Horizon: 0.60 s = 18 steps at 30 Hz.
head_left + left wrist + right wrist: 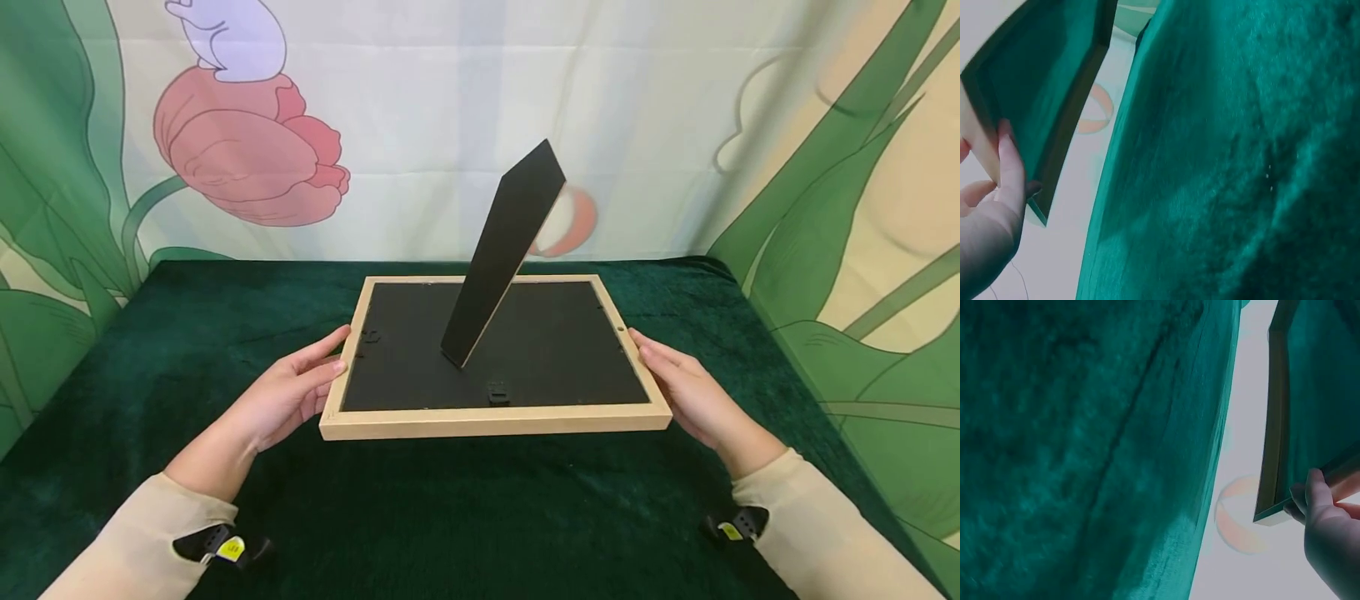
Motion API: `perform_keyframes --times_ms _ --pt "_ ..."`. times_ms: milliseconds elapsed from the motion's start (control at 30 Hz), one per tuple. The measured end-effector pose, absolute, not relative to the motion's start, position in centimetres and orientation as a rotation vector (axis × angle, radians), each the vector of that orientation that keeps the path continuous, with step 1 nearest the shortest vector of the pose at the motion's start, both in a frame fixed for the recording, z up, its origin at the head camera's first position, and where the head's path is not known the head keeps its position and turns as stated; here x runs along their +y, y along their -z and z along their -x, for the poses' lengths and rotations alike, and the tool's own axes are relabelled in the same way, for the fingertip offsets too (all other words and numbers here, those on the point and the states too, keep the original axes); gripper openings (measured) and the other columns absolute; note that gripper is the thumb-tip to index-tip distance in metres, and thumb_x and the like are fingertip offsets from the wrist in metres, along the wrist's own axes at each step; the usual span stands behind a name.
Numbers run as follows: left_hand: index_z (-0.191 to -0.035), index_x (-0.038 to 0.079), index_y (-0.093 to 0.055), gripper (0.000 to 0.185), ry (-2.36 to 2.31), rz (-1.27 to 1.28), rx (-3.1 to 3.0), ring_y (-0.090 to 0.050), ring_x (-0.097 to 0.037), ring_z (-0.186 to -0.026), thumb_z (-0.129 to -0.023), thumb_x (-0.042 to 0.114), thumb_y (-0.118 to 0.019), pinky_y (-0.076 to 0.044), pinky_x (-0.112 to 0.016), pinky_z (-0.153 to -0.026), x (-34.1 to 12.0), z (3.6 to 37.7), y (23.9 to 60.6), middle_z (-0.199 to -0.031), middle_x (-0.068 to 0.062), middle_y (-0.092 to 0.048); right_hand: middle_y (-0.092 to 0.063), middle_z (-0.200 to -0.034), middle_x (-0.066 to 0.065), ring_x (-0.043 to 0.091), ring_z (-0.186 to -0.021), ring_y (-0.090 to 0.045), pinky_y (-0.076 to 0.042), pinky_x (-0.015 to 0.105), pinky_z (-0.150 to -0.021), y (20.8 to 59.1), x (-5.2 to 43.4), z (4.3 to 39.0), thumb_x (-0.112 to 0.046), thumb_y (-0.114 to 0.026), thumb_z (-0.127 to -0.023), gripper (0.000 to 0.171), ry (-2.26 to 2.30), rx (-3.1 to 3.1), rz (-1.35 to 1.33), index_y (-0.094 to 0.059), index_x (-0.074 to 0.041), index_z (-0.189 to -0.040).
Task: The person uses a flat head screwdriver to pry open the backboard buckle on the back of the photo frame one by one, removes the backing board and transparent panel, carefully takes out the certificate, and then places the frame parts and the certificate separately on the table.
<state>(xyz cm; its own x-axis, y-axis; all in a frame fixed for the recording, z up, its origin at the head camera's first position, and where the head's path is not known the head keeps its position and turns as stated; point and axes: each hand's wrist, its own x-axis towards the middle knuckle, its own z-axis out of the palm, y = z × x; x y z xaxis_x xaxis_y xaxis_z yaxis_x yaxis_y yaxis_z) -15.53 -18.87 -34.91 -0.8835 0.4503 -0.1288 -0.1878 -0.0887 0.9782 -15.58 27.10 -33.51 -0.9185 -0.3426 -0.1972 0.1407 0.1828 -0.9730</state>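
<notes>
While the picture frame (495, 421) lies face down mid-counter (480, 517) with its stand (504, 250) swung up, left hand (288, 392) and right hand (693, 392) grasp its side rails, so lifting it upright seems left.

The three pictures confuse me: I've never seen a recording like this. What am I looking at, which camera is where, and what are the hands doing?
No machine here: a person works with bare hands. The large picture comes from a camera on the person's head, looking down at a green cloth on a table. The two smaller ones come from cameras strapped to each wrist, looking along the hand from below, so they look odd and tinted.

A wooden frame is face down, its black back showing, with its stand flipped up. The left hand holds the frame's left edge and the right hand its right edge. In the wrist views the fingers reach under the rim, and the frame seems lifted off the cloth.
</notes>
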Motion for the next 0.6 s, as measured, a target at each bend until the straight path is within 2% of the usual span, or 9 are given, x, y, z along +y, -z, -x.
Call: perform_keyframes --times_ms 300,433,600 --pt "-0.137 0.020 -0.004 0.077 -1.967 -0.167 1.814 -0.051 -0.026 -0.100 -0.081 0.014 -0.056 -0.041 -0.036 -0.079 -18.2 15.5 35.4 -0.131 -0.017 -0.031 -0.018 -0.138 0.012 0.015 -0.108 -0.043 -0.042 0.032 -0.079 34.0 27.1 15.8 -0.034 -0.037 -0.090 0.058 1.808 2.079 0.114 -0.009 -0.015 -0.137" --pt "-0.137 0.014 -0.008 0.073 -1.940 -0.133 1.801 -0.050 -0.024 -0.102 -0.082 0.014 -0.056 -0.041 -0.036 -0.081 -18.2 15.6 35.6 -0.132 -0.016 -0.030 -0.024 -0.135 0.014 0.016 -0.106 -0.046 -0.043 0.034 -0.078 34.4 26.9 15.7 -0.028 -0.035 -0.092 0.054 1.795 2.088 0.129 -0.010 -0.012 -0.137" --pt "-0.134 0.005 -0.021 0.062 -1.903 -0.114 1.819 -0.050 -0.021 -0.103 -0.083 0.016 -0.055 -0.040 -0.035 -0.083 -18.0 15.6 35.9 -0.129 -0.014 -0.036 -0.028 -0.133 0.015 0.018 -0.105 -0.047 -0.043 0.034 -0.078 34.7 26.9 15.8 -0.024 -0.035 -0.092 0.052 1.781 2.114 0.157 -0.013 -0.010 -0.136"
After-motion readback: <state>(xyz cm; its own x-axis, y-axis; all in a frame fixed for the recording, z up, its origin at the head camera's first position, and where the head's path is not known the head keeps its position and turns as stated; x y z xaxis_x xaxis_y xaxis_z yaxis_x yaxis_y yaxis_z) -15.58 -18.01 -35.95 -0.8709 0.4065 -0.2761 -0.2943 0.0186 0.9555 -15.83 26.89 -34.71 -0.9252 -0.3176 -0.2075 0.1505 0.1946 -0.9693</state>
